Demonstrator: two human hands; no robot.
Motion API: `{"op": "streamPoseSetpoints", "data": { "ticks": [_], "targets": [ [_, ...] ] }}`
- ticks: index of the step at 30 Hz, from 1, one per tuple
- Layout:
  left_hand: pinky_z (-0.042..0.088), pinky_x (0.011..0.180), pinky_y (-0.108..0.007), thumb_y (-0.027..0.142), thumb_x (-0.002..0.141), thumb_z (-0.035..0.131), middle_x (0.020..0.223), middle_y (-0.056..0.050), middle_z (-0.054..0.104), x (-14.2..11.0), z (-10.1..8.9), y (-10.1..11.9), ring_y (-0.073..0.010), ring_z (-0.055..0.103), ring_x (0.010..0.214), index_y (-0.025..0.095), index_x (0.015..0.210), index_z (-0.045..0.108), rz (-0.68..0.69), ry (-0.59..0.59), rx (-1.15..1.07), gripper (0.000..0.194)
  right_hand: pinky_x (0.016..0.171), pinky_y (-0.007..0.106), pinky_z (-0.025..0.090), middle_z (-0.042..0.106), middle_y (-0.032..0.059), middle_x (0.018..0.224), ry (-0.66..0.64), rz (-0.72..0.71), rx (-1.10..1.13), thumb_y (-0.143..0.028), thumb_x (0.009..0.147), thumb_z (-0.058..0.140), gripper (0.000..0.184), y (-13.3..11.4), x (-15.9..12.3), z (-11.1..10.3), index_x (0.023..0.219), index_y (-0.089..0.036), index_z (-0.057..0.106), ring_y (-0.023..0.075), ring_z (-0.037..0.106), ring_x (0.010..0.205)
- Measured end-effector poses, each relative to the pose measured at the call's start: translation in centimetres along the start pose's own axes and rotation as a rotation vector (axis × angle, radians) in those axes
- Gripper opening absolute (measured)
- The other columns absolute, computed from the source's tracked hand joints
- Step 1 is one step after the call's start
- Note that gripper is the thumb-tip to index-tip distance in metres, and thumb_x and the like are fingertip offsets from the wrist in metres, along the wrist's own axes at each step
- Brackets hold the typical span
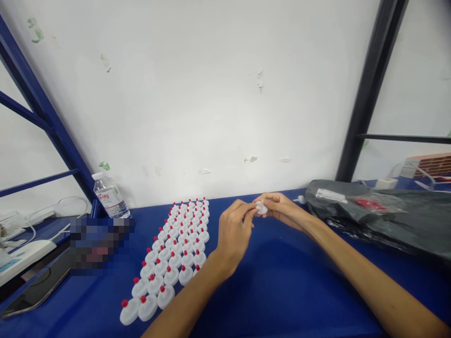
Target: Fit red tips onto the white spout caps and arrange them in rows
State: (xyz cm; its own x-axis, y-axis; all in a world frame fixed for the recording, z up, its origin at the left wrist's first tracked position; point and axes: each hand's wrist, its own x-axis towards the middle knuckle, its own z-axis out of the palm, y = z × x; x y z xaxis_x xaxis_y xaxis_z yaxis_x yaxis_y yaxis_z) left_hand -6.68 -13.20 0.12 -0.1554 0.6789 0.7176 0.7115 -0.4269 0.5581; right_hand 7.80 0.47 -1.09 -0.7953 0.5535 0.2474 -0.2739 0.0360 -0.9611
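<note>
A small white plastic cap (261,207) is pinched between the fingertips of both hands above the blue table (282,277). My left hand (234,232) grips it from the left, with thumb and index finger pressed together. From the right, the bent fingers of my right hand (278,205) close around it and hide part of it. Left of my hands stand rows of white caps with red tips (172,260), and my left forearm covers a few of them. Another white cap with a pointed nozzle (300,199) lies just beyond my right hand.
A dark plastic bag (352,216) lies at the right, with a clear bag of red pieces (371,204) on it. At the back left, a water bottle (112,196) leans near the wall. A phone (40,281) and a white power strip (24,260) lie at the left.
</note>
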Motion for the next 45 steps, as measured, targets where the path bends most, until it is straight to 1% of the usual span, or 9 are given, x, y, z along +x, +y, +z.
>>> {"op": "streamPoseSetpoints", "data": {
  "ticks": [7,14,22,26,29,34,38,42,45],
  "targets": [
    [0.056,0.064,-0.021,0.020,0.095,0.063,0.106,-0.004,0.070,0.1,-0.2,1.4,-0.0097,0.068,0.071,0.023,0.106,0.077,-0.035,0.059,-0.120,0.018,0.068,0.025,0.053,0.070,0.0028,0.080,-0.067,0.014,0.096,-0.057,0.080,0.076,0.040,0.0,-0.1,0.7,0.091,-0.019,0.070,0.0145,0.068,0.072],
    [0.054,0.065,-0.023,0.018,0.092,0.067,0.088,-0.002,0.072,1.0,-1.0,2.3,-0.0108,0.064,0.066,0.023,0.108,0.078,-0.063,-0.011,-0.136,0.020,0.061,0.027,0.053,0.073,0.0048,0.077,-0.111,0.094,0.087,-0.069,0.086,0.062,0.052,-0.1,-0.3,1.4,0.101,-0.019,0.067,0.0177,0.069,0.066],
    [0.044,0.050,-0.018,0.022,0.093,0.065,0.082,0.000,0.072,-5.0,-7.6,6.5,-0.0093,0.061,0.061,0.025,0.108,0.078,-0.060,-0.154,-0.025,0.020,0.052,0.021,0.050,0.073,0.0075,0.086,-0.008,0.133,0.212,-0.062,0.101,0.033,0.056,-0.6,0.3,-0.2,0.108,-0.018,0.066,0.0159,0.070,0.063],
    [0.050,0.054,-0.016,0.023,0.095,0.062,0.088,0.002,0.074,-10.2,-11.9,4.8,-0.0090,0.065,0.063,0.029,0.110,0.076,-0.116,-0.332,0.218,0.021,0.050,0.021,0.049,0.071,0.0069,0.080,0.005,0.125,0.188,-0.061,0.102,0.032,0.056,-1.2,0.2,-0.1,0.105,-0.018,0.067,0.0161,0.069,0.061],
    [0.059,0.076,-0.019,0.028,0.097,0.059,0.098,0.002,0.077,-12.6,-14.1,2.3,-0.0142,0.073,0.085,0.031,0.107,0.076,-0.052,-0.288,0.460,0.020,0.049,0.020,0.047,0.070,0.0060,0.078,0.018,0.140,0.157,-0.060,0.102,0.032,0.055,-1.2,0.1,0.2,0.104,-0.018,0.067,0.0153,0.068,0.061],
    [0.063,0.075,-0.028,0.039,0.099,0.051,0.102,0.003,0.079,-14.5,-15.5,-0.5,-0.0198,0.076,0.088,0.035,0.113,0.073,-0.048,-0.211,0.812,0.026,0.048,0.021,0.045,0.068,0.0043,0.075,0.056,0.151,0.074,-0.063,0.101,0.034,0.055,-0.9,0.3,0.5,0.102,-0.019,0.067,0.0140,0.064,0.057],
    [0.061,0.061,-0.027,0.038,0.099,0.048,0.097,0.002,0.079,-14.6,-15.7,-1.1,-0.0206,0.076,0.080,0.033,0.107,0.073,-0.131,-0.245,0.958,0.027,0.049,0.023,0.044,0.068,0.0045,0.075,0.246,0.071,-0.209,-0.062,0.100,0.036,0.052,-1.4,0.4,-0.8,0.100,-0.019,0.065,0.0146,0.064,0.056],
    [0.060,0.061,-0.026,0.034,0.098,0.044,0.091,0.001,0.078,-13.7,-15.3,-0.9,-0.0201,0.076,0.077,0.030,0.095,0.073,-0.023,-0.208,0.948,0.029,0.068,0.029,0.051,0.075,0.0075,0.086,0.551,0.010,-1.107,-0.050,0.105,0.027,0.050,-2.2,-0.2,-3.7,0.104,-0.021,0.067,0.0205,0.071,0.075],
    [0.059,0.056,-0.023,0.033,0.099,0.040,0.093,-0.002,0.075,-13.0,-14.9,-0.8,-0.0180,0.075,0.071,0.028,0.091,0.073,0.042,-0.146,0.907,0.035,0.083,0.037,0.049,0.077,0.0106,0.096,0.634,0.068,-1.448,-0.037,0.102,0.037,0.037,-1.8,-0.7,-5.8,0.108,-0.020,0.070,0.0280,0.071,0.092]
  ]
}}
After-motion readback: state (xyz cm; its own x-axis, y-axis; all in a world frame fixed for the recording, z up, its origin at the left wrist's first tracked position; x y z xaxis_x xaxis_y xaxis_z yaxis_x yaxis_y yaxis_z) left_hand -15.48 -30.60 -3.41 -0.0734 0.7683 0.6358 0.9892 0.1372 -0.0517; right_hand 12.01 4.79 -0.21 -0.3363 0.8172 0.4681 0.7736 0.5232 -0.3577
